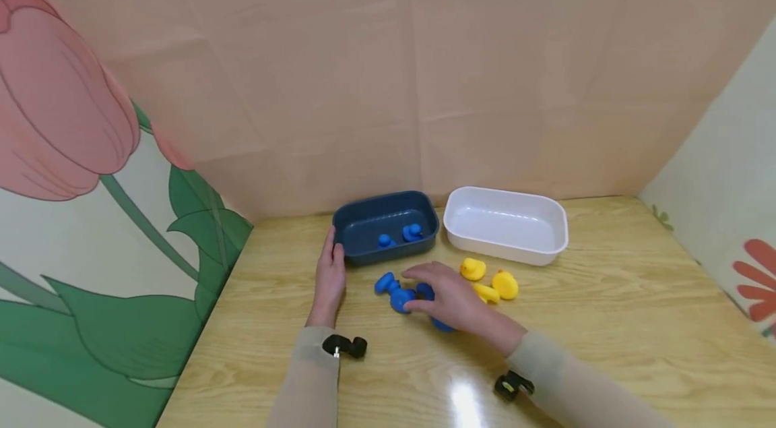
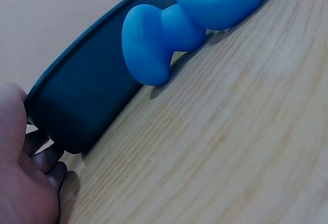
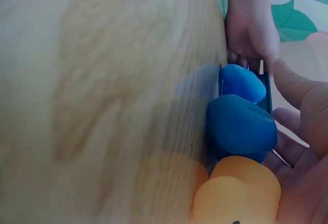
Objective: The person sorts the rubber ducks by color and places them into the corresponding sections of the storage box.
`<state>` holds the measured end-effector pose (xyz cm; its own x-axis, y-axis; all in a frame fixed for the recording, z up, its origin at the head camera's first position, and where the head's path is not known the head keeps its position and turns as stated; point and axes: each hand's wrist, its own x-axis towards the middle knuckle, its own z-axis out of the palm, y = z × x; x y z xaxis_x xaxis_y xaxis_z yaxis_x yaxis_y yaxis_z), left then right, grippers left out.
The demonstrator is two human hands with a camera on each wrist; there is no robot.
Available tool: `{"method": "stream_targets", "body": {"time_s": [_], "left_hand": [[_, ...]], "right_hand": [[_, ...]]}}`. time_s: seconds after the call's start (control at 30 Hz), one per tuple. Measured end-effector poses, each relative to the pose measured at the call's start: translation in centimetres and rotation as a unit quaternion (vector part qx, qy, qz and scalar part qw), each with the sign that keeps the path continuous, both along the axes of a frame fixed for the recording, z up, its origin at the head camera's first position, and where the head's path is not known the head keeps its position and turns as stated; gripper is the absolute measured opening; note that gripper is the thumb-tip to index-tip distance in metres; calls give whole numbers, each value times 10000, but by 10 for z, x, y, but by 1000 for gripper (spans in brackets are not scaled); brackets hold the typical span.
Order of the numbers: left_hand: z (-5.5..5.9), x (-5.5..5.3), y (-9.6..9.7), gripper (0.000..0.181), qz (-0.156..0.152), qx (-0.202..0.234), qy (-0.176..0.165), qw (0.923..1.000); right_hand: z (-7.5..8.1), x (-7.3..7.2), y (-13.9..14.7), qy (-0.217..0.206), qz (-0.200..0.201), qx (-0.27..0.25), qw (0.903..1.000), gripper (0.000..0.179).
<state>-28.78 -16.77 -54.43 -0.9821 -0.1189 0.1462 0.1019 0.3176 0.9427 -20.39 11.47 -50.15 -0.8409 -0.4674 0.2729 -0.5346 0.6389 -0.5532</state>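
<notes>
A: What could trip up the right hand (image 1: pixel 451 296) first?

B: Crowding, most likely. Its thumb and fingers stand apart over the loose blue ducks (image 1: pixel 401 300): one lies by the thumb tip, another shows between thumb and fingers, and more blue pokes out on the near side of the palm. Closing in a hurry could catch two at once, or send one skidding past the thumb (those rounded bodies would probably roll readily).

A: Has it a grip on any of them?

B: None that shows; whether a fingertip touches one cannot be told.

A: And the yellow ducks (image 1: pixel 505 284)?

B: Just beside the back of that hand, on its outer side. A careless outward sweep of the knuckles might scatter them.

A: The left hand looks safer.

B: Fairly. The left hand (image 1: pixel 330 276) has its fingers nearly straight along the closest end of the dark blue tray (image 1: pixel 388 255), clamped on nothing. Too firm a push there could drive the tray into the white tray (image 1: pixel 503 251), just past the end farthest from that hand.

A: Would the ducks inside (image 1: pixel 413 232) suffer?

B: Perhaps a little; a jolt could tip or slide them, resting unsecured, away from the left palm.
</notes>
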Motion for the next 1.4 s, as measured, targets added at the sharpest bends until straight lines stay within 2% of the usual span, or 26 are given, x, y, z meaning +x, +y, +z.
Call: {"method": "stream_targets", "body": {"time_s": [0.13,0.3,0.47,0.67,0.9,1.1,1.4], "left_hand": [[0,0,0,57,65,-13,-18,10000],[4,1,1,57,-5,25,-10,10000],[3,3,-1,56,43,-43,-26,10000],[2,4,-4,57,71,-58,-73,9999],[5,0,-3,57,26,-12,41,10000],[7,3,-1,57,3,13,-15,10000],[3,3,2,56,-19,-27,11,10000]], "right_hand": [[-3,-2,-1,-26,113,234,9997,61],[-3,-4,-1,-12,201,481,9986,59],[-3,-6,-4,41,333,645,9974,54],[-2,-7,-7,-62,424,787,9960,56],[0,-9,-6,18,314,883,9956,57],[-2,-6,-7,119,210,908,9956,52],[-5,0,-6,374,131,780,9962,43]]}}
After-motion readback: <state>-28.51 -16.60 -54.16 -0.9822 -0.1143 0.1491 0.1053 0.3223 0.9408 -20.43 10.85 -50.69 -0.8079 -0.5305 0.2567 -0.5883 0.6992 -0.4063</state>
